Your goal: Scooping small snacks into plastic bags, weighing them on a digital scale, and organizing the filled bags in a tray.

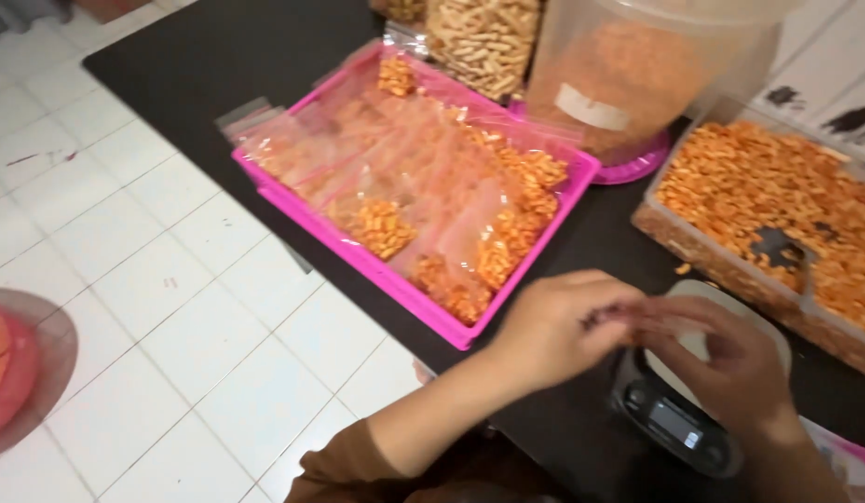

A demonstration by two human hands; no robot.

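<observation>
My left hand [558,326] and my right hand [735,363] meet above a small kitchen scale [679,419] at the near edge of a black table [218,56]. The fingertips of both hands pinch something small between them; blur hides what it is. A pink tray [404,289] to the left holds several clear zip bags of orange snack pieces [381,228]. To the right stands a clear tub [730,270] filled with loose orange snack pieces, with a dark scoop [777,247] lying in it.
A large clear bucket [628,74] of orange snacks stands on a pink lid at the back. A bag of pale stick snacks [483,42] is beside it. The floor is white tile [171,307]. A pink round lid [13,373] lies at the far left.
</observation>
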